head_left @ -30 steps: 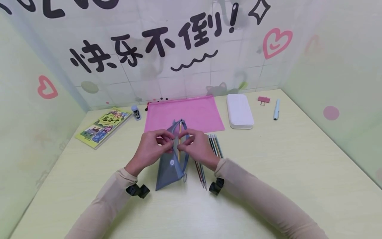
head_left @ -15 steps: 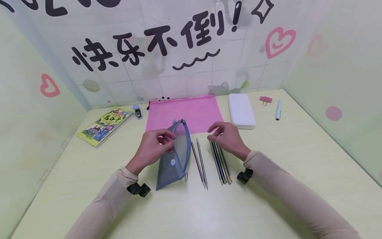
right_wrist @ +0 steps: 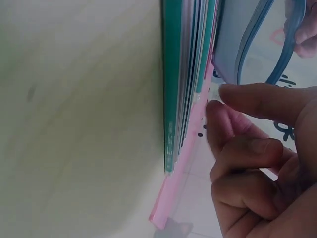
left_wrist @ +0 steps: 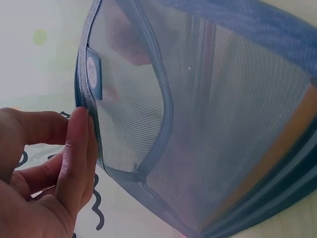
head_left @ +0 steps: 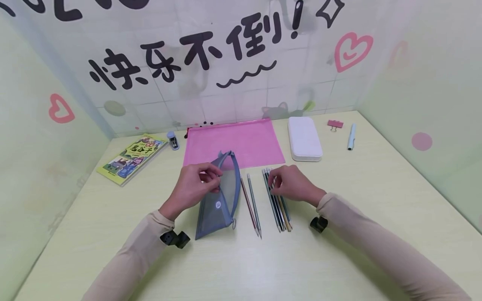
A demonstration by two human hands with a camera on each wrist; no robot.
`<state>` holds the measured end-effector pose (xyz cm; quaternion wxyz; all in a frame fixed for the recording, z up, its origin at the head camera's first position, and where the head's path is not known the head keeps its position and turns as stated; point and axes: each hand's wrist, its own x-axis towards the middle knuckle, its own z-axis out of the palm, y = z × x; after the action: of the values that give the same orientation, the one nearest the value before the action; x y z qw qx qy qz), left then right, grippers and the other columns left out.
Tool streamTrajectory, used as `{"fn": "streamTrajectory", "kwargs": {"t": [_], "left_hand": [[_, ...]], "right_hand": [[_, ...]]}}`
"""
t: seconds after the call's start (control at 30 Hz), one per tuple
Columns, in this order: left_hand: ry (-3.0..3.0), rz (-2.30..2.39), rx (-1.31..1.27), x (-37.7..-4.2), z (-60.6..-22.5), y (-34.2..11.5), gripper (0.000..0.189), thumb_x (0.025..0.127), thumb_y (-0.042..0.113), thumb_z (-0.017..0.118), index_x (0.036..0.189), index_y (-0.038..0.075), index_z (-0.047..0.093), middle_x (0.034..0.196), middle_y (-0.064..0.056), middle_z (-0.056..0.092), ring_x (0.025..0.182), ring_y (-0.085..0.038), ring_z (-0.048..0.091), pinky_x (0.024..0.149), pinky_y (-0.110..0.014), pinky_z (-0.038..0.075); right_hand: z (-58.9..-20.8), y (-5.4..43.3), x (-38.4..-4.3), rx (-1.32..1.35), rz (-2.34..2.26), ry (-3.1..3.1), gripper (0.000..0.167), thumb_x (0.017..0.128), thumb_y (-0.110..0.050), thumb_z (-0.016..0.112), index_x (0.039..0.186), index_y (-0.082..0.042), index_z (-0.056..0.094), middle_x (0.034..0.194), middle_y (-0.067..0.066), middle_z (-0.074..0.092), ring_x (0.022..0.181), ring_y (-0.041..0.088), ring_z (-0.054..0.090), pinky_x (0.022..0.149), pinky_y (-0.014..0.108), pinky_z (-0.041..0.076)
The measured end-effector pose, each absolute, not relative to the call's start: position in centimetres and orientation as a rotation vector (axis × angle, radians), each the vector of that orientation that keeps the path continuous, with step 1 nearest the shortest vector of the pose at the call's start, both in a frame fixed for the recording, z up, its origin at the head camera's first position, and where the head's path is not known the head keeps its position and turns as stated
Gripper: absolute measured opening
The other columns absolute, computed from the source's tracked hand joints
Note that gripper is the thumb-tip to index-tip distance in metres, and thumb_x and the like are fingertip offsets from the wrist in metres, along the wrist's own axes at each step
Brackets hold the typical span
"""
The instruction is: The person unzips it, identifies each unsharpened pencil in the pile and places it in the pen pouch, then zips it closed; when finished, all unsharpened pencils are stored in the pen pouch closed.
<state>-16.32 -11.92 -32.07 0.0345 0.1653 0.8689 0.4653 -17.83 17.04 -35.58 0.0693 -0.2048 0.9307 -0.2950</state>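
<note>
The left hand [head_left: 196,186] pinches the open rim of a grey-blue mesh pencil case [head_left: 211,213] and holds it standing on the table. In the left wrist view the case's mouth gapes, and an orange-tan pencil [left_wrist: 270,153] shows through the mesh beside dark stripes. Bent fingers of the right hand [head_left: 293,182] hover over a row of several pencils [head_left: 281,215], near their upper ends. The right wrist view shows a gap between thumb and index finger, with nothing held; a green pencil [right_wrist: 172,84] lies nearest. Between case and row lie two separate pencils [head_left: 251,205].
Behind the case lies a pink zip pouch [head_left: 241,142], with a white box [head_left: 304,139] to its right. A pink binder clip [head_left: 334,124] and light-blue pen [head_left: 352,136] lie far right. At left are a yellow book [head_left: 132,159] and small lidded container [head_left: 172,140].
The right hand has left the case's mouth, where a pencil was within it, and moved right and down over the pencil row. The left hand stays on the rim.
</note>
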Motion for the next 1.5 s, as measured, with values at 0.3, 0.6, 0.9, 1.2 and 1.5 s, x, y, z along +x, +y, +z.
{"fn": "streamTrajectory", "kwargs": {"t": [0.3, 0.6, 0.9, 1.2, 1.5], "left_hand": [[2.674, 1.421, 0.515, -16.4, -31.9, -12.0, 0.016, 0.088, -0.001, 0.063, 0.101, -0.001, 0.072, 0.088, -0.016, 0.071, 0.068, -0.016, 0.067, 0.062, -0.026, 0.062], [2.678, 1.418, 0.531, -16.4, -32.0, -12.0, 0.015, 0.089, -0.001, 0.063, 0.101, -0.001, 0.072, 0.086, -0.015, 0.071, 0.067, -0.015, 0.067, 0.062, -0.027, 0.062], [2.685, 1.412, 0.532, -16.4, -31.9, -12.0, 0.015, 0.089, 0.0, 0.063, 0.101, -0.001, 0.072, 0.085, -0.015, 0.071, 0.067, -0.015, 0.068, 0.063, -0.027, 0.062], [2.682, 1.41, 0.521, -16.4, -31.9, -12.1, 0.015, 0.089, 0.0, 0.064, 0.101, -0.001, 0.072, 0.086, -0.015, 0.072, 0.068, -0.015, 0.068, 0.062, -0.026, 0.062], [2.659, 1.435, 0.516, -16.2, -32.1, -11.9, 0.015, 0.088, -0.001, 0.065, 0.102, -0.002, 0.072, 0.086, -0.016, 0.071, 0.068, -0.015, 0.068, 0.062, -0.026, 0.063]], "right_hand": [[-35.9, 16.0, -17.4, -0.61, -0.778, 2.819, 0.006, 0.078, -0.003, 0.074, 0.078, -0.009, 0.072, 0.072, 0.001, 0.067, 0.066, 0.011, 0.058, 0.06, 0.021, 0.049], [-35.6, 15.3, -17.6, -0.652, -0.718, 2.78, 0.008, 0.081, -0.005, 0.073, 0.079, -0.012, 0.068, 0.073, 0.002, 0.067, 0.064, 0.01, 0.057, 0.057, 0.021, 0.048], [-35.5, 14.5, -17.6, -0.625, -0.626, 2.741, 0.014, 0.076, -0.004, 0.075, 0.077, -0.013, 0.064, 0.071, 0.001, 0.063, 0.063, 0.012, 0.055, 0.057, 0.022, 0.044], [-35.4, 13.2, -17.2, -0.575, -0.647, 2.731, 0.021, 0.07, 0.004, 0.071, 0.085, -0.011, 0.069, 0.08, 0.004, 0.057, 0.063, 0.014, 0.047, 0.053, 0.022, 0.04], [-34.8, 14.2, -18.2, -0.502, -0.93, 2.689, 0.026, 0.075, -0.005, 0.074, 0.1, -0.009, 0.073, 0.079, 0.005, 0.069, 0.058, 0.012, 0.058, 0.052, 0.023, 0.046]]}}
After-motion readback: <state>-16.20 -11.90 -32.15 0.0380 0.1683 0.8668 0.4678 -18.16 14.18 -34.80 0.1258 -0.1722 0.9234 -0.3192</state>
